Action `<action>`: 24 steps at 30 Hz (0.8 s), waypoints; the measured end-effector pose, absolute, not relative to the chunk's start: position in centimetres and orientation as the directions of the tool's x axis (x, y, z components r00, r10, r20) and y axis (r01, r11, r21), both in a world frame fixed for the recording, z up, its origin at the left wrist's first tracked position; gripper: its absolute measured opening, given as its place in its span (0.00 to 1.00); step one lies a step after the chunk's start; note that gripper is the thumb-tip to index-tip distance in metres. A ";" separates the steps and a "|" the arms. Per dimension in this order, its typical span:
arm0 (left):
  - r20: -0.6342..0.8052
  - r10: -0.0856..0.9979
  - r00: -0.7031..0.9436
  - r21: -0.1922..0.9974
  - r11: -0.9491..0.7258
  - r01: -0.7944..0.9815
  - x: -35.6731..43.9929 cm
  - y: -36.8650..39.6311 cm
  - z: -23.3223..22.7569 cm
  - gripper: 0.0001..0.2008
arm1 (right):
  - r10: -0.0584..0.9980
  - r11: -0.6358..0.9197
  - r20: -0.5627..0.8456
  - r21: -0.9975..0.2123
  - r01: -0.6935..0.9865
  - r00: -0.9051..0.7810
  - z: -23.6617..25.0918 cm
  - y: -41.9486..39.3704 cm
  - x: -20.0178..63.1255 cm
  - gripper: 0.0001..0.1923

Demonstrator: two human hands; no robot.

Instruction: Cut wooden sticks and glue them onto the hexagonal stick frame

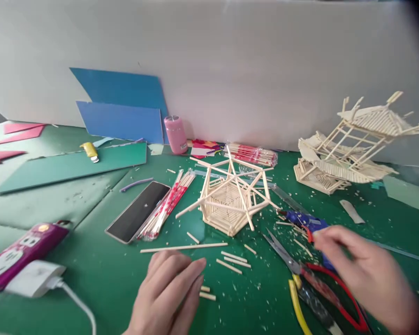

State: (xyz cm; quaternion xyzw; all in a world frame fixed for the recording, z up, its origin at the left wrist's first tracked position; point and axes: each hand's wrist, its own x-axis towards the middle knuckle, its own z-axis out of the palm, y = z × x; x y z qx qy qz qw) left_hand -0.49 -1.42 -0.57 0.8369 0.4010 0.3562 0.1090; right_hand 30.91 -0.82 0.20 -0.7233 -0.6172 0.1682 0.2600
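Right hand [363, 267] is seen reaching over the blue glue gun [309, 223], grip blurred, state indeterminate; left hand [171, 288] rests released beside cut sticks [232, 260]

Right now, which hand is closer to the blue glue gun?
The right hand. Its fingers reach over the blue glue gun, at or just short of its handle. The left hand rests flat on the green mat, well off to the gun's left among short wooden sticks.

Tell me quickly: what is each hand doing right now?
Left hand: open, flat on the green mat, holding nothing.
Right hand: blurred, reaching at the blue glue gun; grip cannot be told.
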 end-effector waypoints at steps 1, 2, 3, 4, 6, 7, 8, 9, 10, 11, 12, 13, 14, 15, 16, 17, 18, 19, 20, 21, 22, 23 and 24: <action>0.472 0.765 0.438 0.484 -0.640 0.597 0.3 -1.5 -0.8 0.19 | 0.995 -0.038 0.051 -0.569 0.821 0.081 -0.3 -1.5 30.2 0.11; 0.421 0.782 0.459 0.495 -0.622 0.607 0.9 -1.6 -1.0 0.18 | 0.998 0.035 0.060 -0.549 0.835 -0.003 -0.8 -2.0 29.4 0.08; 0.386 0.795 0.467 0.500 -0.606 0.619 1.3 -1.7 -1.2 0.16 | 0.992 0.120 0.099 -0.532 0.838 -0.079 -1.4 -2.4 28.5 0.08; 0.356 0.804 0.476 0.498 -0.594 0.632 1.4 -1.8 -1.4 0.14 | 0.980 0.197 0.125 -0.512 0.836 -0.155 -1.9 -2.7 27.7 0.08; 0.304 0.818 0.488 0.479 -0.574 0.664 1.1 -2.1 -1.7 0.12 | 0.951 0.309 0.139 -0.497 0.811 -0.277 -2.8 -3.0 26.0 0.10; 0.279 0.827 0.489 0.460 -0.562 0.687 0.8 -2.2 -1.8 0.11 | 0.936 0.345 0.126 -0.497 0.796 -0.327 -3.1 -3.0 25.1 0.10; 0.256 0.836 0.485 0.438 -0.548 0.713 0.4 -2.3 -1.9 0.11 | 0.924 0.371 0.112 -0.498 0.784 -0.366 -3.3 -2.8 24.3 0.11; 0.234 0.847 0.477 0.412 -0.531 0.741 -0.2 -2.4 -2.0 0.10 | 0.912 0.392 0.098 -0.494 0.776 -0.398 -3.4 -2.7 23.5 0.11; 0.217 0.858 0.465 0.385 -0.514 0.767 -0.7 -2.4 -2.0 0.10 | 0.902 0.410 0.090 -0.484 0.773 -0.422 -3.4 -2.4 22.8 0.11; 0.208 0.866 0.454 0.362 -0.500 0.787 -1.2 -2.4 -1.9 0.10 | 0.894 0.425 0.082 -0.466 0.776 -0.441 -3.5 -2.2 22.1 0.11; 0.199 0.871 0.449 0.344 -0.491 0.801 -1.6 -2.3 -1.8 0.10 | 0.887 0.438 0.066 -0.433 0.788 -0.457 -3.5 -1.9 21.5 0.11; 0.189 0.873 0.450 0.331 -0.488 0.807 -2.0 -2.1 -1.7 0.10 | 0.883 0.445 0.042 -0.392 0.805 -0.468 -3.5 -1.5 21.0 0.11; 0.178 0.870 0.459 0.324 -0.492 0.808 -2.2 -1.9 -1.6 0.10 | 0.880 0.449 0.011 -0.346 0.824 -0.475 -3.4 -1.2 20.6 0.11; 0.165 0.865 0.473 0.320 -0.501 0.804 -2.3 -1.6 -1.5 0.10 | 0.877 0.452 -0.021 -0.300 0.840 -0.479 -3.4 -1.0 20.2 0.11; 0.156 0.858 0.490 0.320 -0.513 0.797 -2.3 -1.3 -1.4 0.10 | 0.874 0.455 -0.051 -0.258 0.852 -0.483 -3.3 -0.7 19.8 0.12; 0.149 0.850 0.505 0.323 -0.524 0.788 -2.3 -1.0 -1.3 0.10 | 0.871 0.460 -0.076 -0.223 0.859 -0.486 -3.2 -0.5 19.5 0.13; 0.148 0.842 0.519 0.331 -0.536 0.777 -2.2 -0.8 -1.2 0.10 | 0.868 0.465 -0.093 -0.197 0.863 -0.488 -3.1 -0.3 19.1 0.13; 0.153 0.834 0.531 0.341 -0.549 0.763 -2.1 -0.5 -1.1 0.10 | 0.865 0.468 -0.108 -0.175 0.866 -0.490 -3.0 -0.1 18.6 0.14; 0.165 0.824 0.542 0.353 -0.562 0.748 -2.1 -0.3 -1.2 0.10 | 0.865 0.468 -0.128 -0.148 0.871 -0.486 -2.8 0.1 18.0 0.14; 0.182 0.813 0.553 0.366 -0.578 0.729 -2.0 -0.2 -1.2 0.10 | 0.867 0.461 -0.147 -0.120 0.879 -0.475 -2.6 0.2 17.4 0.15; 0.203 0.802 0.562 0.377 -0.594 0.711 -2.0 -0.1 -1.3 0.11 | 0.874 0.449 -0.163 -0.093 0.889 -0.459 -2.5 0.4 16.8 0.15; 0.226 0.789 0.571 0.386 -0.611 0.691 -2.0 0.0 -1.5 0.11 | 0.880 0.435 -0.177 -0.071 0.897 -0.441 -2.3 0.6 16.2 0.15; 0.251 0.775 0.579 0.390 -0.629 0.673 -2.0 0.0 -1.7 0.11 | 0.886 0.423 -0.185 -0.056 0.904 -0.426 -2.2 0.7 15.7 0.15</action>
